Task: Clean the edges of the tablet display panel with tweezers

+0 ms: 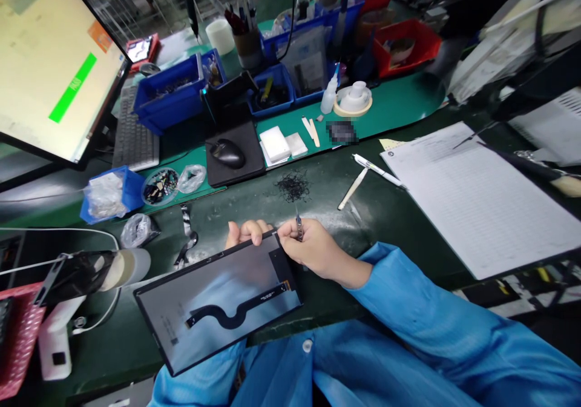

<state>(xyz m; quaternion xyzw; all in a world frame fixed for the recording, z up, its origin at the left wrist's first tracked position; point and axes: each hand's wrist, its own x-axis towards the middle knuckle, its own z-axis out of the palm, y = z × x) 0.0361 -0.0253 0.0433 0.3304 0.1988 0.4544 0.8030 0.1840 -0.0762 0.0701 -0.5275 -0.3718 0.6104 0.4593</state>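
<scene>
A tablet screen panel (213, 298) lies tilted over the front of the bench with its grey back side up. A black ribbon cable (231, 319) runs bent across it. My left hand (249, 232) is closed on the panel's far edge from beneath, thumb and fingertips showing above it. At the panel's far right corner, my right hand (315, 249) pinches a slim metal tool (299, 228) whose thin tip points away from me; its exact kind is unclear. Those fingertips touch the corner. Just beyond lies a loose pile of thin black strips (294, 186).
Left stand a monitor (54, 62), a keyboard (136, 128) and a blue bin (113, 195). A mouse (227, 153) rests on its pad. A flex cable (186, 237) lies left of my hands. Rightward are a pen (379, 171) and a paper sheet (481, 201). Parts bins (167, 89) line the back.
</scene>
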